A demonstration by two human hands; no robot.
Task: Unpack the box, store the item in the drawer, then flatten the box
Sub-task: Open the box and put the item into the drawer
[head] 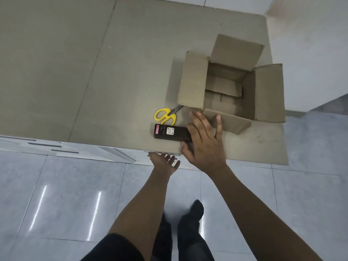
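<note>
1. The right hand is closing its grip around the dark item, lying on the worktop beside the emptied box;
2. The left hand, grip open and empty, is reaching under the edge, seemingly for the drawer.

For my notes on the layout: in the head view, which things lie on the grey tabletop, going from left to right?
Yellow-handled scissors → small dark rectangular carton with a pink label → right hand resting on that carton's end → open brown cardboard box.
</note>
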